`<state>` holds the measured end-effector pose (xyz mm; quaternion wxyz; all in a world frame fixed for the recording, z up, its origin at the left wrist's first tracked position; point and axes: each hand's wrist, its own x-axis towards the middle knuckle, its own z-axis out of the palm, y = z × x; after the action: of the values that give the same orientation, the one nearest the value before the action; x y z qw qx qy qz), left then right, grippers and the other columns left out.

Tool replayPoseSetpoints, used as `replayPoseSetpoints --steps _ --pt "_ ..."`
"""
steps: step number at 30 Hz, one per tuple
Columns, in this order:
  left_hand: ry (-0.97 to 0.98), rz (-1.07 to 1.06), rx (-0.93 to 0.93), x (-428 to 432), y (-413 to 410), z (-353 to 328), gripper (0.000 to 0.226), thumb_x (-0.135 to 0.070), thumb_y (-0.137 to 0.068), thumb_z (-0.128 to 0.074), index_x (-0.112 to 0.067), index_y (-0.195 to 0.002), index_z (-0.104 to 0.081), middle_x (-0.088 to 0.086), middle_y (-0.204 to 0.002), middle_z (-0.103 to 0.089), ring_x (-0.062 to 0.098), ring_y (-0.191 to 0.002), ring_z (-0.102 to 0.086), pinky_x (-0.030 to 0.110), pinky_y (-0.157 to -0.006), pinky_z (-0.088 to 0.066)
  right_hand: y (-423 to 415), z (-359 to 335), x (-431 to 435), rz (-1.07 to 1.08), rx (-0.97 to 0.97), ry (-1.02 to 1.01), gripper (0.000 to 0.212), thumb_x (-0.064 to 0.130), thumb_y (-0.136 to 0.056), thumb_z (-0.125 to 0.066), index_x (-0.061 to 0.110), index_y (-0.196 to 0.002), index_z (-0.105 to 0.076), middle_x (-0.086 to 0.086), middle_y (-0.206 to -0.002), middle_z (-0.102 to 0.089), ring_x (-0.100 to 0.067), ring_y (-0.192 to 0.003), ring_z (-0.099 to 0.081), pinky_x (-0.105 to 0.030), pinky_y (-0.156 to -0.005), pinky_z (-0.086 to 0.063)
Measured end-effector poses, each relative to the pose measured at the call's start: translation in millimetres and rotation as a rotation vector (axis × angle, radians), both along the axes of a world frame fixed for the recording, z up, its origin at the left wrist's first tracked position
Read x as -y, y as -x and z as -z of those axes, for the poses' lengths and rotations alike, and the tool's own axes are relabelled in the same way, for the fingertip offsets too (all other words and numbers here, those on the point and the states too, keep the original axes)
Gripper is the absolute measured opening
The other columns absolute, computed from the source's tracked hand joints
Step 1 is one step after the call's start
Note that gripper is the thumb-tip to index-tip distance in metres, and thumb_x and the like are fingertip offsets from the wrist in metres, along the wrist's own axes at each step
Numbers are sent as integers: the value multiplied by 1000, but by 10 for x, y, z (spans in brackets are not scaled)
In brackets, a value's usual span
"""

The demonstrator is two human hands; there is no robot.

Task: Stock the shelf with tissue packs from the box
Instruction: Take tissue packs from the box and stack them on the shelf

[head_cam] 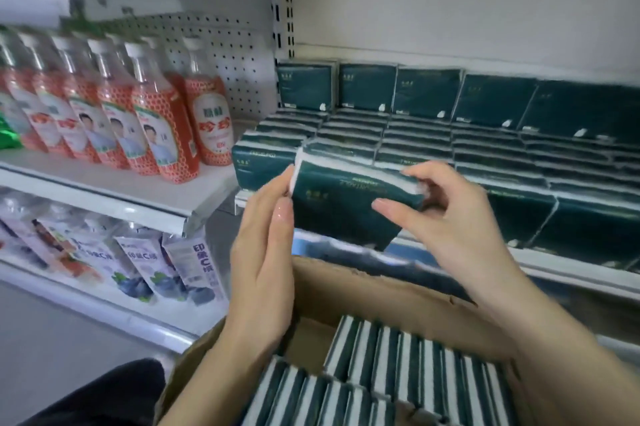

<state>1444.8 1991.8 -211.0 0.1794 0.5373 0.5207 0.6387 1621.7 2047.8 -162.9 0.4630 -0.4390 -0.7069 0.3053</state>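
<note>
A dark green tissue pack (341,204) hangs in the air in front of the shelf (571,270), level with the front row of packs. My right hand (446,221) grips its right end, thumb on the front face and fingers over the top. My left hand (263,252) lies flat against its left end with straight fingers. Below, the open cardboard box (363,290) holds several more tissue packs (398,373) standing on edge. The shelf carries several rows of the same green packs (450,135).
To the left, a neighbouring shelf holds red-labelled drink bottles (145,121), with drink pouches (166,263) on the level below. A perforated upright post (282,0) divides the two shelf bays. A dark trouser leg (114,391) shows at the bottom left.
</note>
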Motion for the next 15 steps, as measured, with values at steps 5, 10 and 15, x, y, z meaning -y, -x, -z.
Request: replayPoseSetpoints --steps 5,10,15 --pt "-9 -45 -118 -670 386 -556 48 -50 -97 -29 -26 -135 -47 -9 -132 -54 6 -124 -49 42 -107 -41 33 -441 -691 100 83 -161 35 43 -67 -80 21 -88 -62 3 -77 -61 -13 -65 -54 -28 -66 -47" --pt "148 -154 -516 -1467 815 -764 48 -43 -103 -30 -21 -146 -34 7 -146 -39 10 -126 -40 32 -107 -31 10 -481 -1536 221 95 -119 34 34 -72 -81 20 -94 -59 3 -86 -62 -20 -83 -62 -40 -82 -55" --pt "500 -84 -498 -2238 1183 -628 80 -69 -90 -35 -23 -151 -12 16 -152 -31 35 -135 -37 47 -110 -30 120 -276 -2192 306 101 -35 35 31 -74 -81 21 -100 -60 -4 -97 -65 -23 -89 -63 -43 -83 -55"
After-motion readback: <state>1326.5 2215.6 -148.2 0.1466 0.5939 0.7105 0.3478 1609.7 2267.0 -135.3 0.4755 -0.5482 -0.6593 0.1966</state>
